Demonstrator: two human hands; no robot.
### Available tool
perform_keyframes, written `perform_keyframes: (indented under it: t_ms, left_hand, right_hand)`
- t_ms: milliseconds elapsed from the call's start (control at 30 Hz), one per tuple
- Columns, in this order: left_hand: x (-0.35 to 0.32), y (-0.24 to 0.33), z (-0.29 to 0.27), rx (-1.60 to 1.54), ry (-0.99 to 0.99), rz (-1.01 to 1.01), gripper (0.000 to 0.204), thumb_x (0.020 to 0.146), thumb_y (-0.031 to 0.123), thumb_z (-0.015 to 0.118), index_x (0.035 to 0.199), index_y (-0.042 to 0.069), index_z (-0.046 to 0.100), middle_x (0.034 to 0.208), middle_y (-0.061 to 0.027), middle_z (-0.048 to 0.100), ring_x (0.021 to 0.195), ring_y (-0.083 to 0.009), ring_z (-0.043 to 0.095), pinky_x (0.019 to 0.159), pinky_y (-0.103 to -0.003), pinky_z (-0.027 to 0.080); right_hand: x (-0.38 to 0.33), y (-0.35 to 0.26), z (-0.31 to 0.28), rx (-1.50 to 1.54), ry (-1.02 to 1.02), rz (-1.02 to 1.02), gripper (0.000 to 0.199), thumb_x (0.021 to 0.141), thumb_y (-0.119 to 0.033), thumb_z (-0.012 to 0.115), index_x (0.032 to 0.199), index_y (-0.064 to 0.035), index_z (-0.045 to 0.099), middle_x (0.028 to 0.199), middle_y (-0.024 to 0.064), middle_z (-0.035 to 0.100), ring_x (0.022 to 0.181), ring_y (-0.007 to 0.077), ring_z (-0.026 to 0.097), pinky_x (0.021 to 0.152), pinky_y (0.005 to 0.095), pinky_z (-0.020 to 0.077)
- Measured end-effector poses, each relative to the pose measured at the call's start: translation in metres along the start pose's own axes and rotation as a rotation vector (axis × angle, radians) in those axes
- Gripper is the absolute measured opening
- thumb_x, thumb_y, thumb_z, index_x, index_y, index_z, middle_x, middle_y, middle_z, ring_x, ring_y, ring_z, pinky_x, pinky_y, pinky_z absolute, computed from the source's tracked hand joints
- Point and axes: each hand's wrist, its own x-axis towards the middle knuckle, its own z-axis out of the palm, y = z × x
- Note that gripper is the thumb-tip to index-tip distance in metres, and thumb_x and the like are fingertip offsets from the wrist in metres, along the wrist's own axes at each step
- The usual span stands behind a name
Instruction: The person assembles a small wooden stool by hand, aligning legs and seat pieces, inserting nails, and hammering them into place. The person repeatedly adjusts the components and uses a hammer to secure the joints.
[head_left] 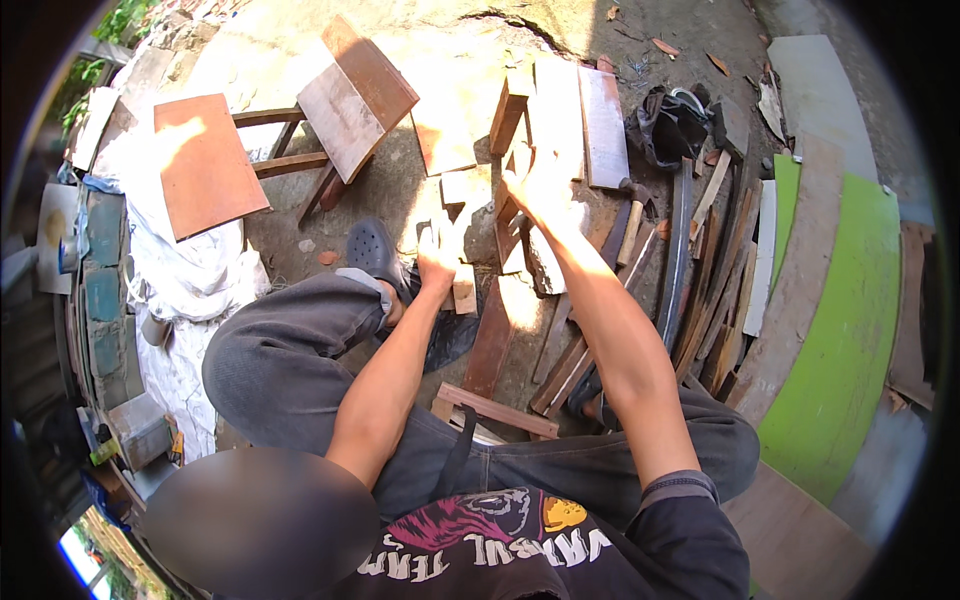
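Observation:
In bright sun in front of me, my right hand (540, 192) grips a reddish-brown wooden board (508, 118) that stands on edge, with the fingers around its near part. To its left, my left hand (437, 262) is closed on a short pale wood block (465, 294). Glare washes out the fingertips of both hands. Another small light block (465, 185) lies just beyond the left hand. A hammer (630, 232) with a wooden handle rests to the right of my right forearm.
Brown panels on legs (345, 110) and a reddish board (208, 165) stand at the far left. Long wood strips (722, 290) are piled at right beside a green sheet (830, 330). A black plastic bag (668, 130) lies beyond the hammer. White cloth (190, 290) covers the left side.

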Motion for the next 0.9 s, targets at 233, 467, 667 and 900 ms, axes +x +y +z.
perform_keyframes:
  t_ms: [233,467,667,900]
  left_hand:
    - [0.057,0.037,0.022,0.304,-0.066,0.222,0.035,0.102,0.025,0.052,0.13,0.004,0.05,0.08,-0.0034,0.055,0.055,-0.0114,0.05,0.048,-0.027,0.044]
    - [0.087,0.074,0.053,0.283,-0.244,0.234,0.055,0.09,0.018,0.062,0.136,-0.004,0.042,0.123,-0.02,0.045,0.109,-0.032,0.041,0.092,-0.039,0.034]
    - [0.087,0.062,0.04,0.294,-0.225,0.263,0.082,0.08,0.029,0.073,0.143,-0.007,0.035,0.136,-0.0299,0.045,0.119,-0.0405,0.05,0.099,-0.048,0.044]
    - [0.074,0.062,0.031,0.076,-0.224,0.002,0.064,0.09,0.027,0.065,0.143,0.002,0.037,0.12,-0.0194,0.056,0.102,-0.0285,0.06,0.083,-0.041,0.055]
  right_hand:
    - [0.014,0.007,-0.015,-0.074,0.083,-0.193,0.044,0.083,-0.027,0.06,0.117,0.001,0.059,0.113,0.0273,0.058,0.109,0.0436,0.054,0.098,0.053,0.0422]
    - [0.013,0.026,0.0,-0.163,0.243,-0.211,0.066,0.079,-0.024,0.069,0.128,0.0096,0.041,0.121,0.0305,0.049,0.114,0.0448,0.049,0.099,0.0507,0.0406]
    - [-0.006,0.025,0.014,-0.131,-0.254,0.066,0.078,0.082,-0.033,0.065,0.14,0.0076,0.032,0.137,0.035,0.042,0.126,0.0448,0.047,0.106,0.0494,0.0407]
    - [-0.038,0.012,-0.008,-0.269,-0.243,0.068,0.072,0.083,-0.039,0.061,0.138,0.0018,0.038,0.121,0.0302,0.057,0.11,0.042,0.059,0.093,0.0553,0.0459]
